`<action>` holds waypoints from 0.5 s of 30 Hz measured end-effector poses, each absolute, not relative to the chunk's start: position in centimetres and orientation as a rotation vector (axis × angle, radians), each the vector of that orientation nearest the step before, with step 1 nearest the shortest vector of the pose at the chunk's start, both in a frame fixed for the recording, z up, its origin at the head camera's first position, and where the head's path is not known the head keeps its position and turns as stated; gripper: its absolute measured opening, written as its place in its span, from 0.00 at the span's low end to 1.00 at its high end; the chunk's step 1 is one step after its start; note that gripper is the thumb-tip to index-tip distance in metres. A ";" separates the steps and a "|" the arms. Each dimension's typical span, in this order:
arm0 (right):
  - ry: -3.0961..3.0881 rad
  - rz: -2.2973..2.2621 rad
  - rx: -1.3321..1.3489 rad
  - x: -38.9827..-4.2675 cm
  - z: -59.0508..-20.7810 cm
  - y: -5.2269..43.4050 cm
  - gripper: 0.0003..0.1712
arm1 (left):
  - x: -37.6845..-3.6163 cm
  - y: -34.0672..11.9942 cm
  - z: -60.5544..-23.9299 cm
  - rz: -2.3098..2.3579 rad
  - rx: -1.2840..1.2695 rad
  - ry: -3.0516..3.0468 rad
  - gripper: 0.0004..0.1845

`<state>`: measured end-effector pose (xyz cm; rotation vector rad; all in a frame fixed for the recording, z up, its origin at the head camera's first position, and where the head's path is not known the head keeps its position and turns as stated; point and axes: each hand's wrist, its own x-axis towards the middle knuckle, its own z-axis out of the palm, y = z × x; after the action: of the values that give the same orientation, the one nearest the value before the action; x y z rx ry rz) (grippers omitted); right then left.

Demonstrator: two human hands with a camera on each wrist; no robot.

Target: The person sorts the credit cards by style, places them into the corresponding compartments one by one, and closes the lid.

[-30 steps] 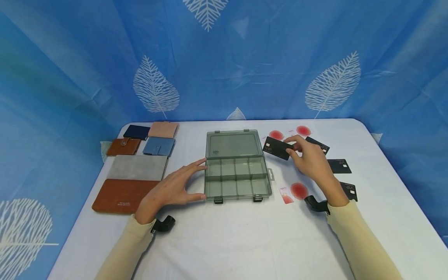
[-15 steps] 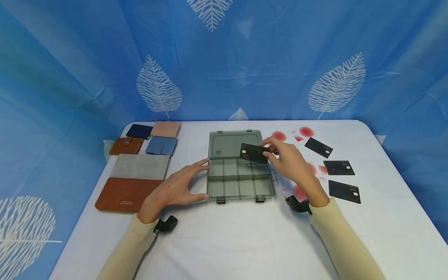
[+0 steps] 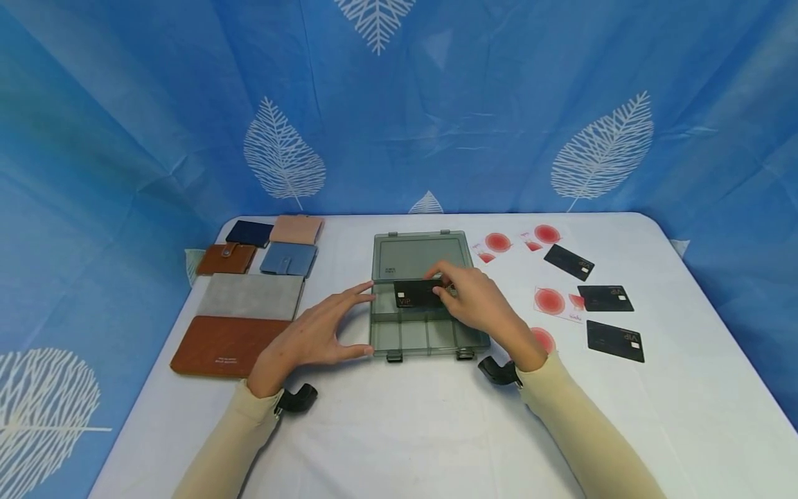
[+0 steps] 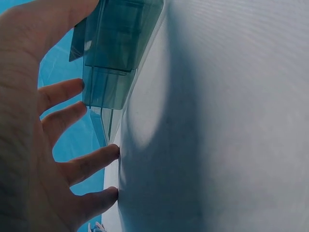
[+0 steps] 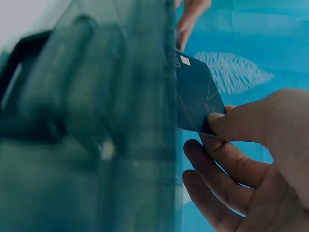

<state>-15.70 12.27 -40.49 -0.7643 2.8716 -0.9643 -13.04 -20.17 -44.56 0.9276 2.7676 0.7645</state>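
So the right hand is pinching a black VIP card between thumb and fingers, holding it right over the back row of compartments in the open grey organizer box. The left hand is relaxed, fingers straight, with fingertips and thumb touching the box's left wall. Three more black cards lie on the white tabletop to the right, mixed with white-and-red cards. A bunch of wallets sit well off to the left.
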 end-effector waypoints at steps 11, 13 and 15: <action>2.904 -0.915 -0.762 -15.1 -41.7 10.8 0.15 | -12.9 -20.2 -44.6 0.780 0.920 2.767 0.50; 2.909 -0.897 -0.747 -15.1 -41.8 10.8 0.15 | -12.9 -20.1 -44.6 0.781 0.919 2.765 0.50; 2.910 -0.876 -0.733 -15.1 -41.9 10.7 0.15 | -12.9 -20.1 -44.6 0.777 0.915 2.765 0.50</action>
<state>-15.15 10.69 -41.94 -0.7330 2.9102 -0.8761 -12.92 -20.14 -44.59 0.9147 2.7649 0.7769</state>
